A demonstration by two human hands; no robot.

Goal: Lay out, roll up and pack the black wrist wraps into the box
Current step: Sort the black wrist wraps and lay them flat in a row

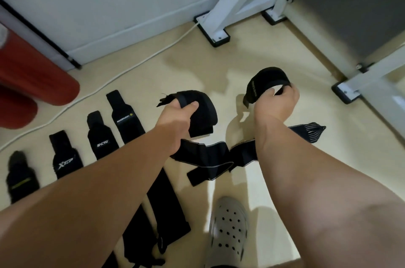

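Early on: 4 laid-out wraps (pixel 100 136) lie left of the fingers. The left hand (pixel 177 112) grips a bundled wrap (pixel 203 112), and the right hand (pixel 280 99) pinches a looped wrap (pixel 260 79) — rolling and boxing apparently remain.

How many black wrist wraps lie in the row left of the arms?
4, near to far: yellow-lettered black fabric wrap, XTEP wrap, MCYO wrap, long wrap beside the left forearm. The forearm may hide more.

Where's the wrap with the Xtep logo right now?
Head view, lower left: the Xtep wrap lies flat on the floor, second from the left in the row, between the blurry end wrap and the MCYO wrap.
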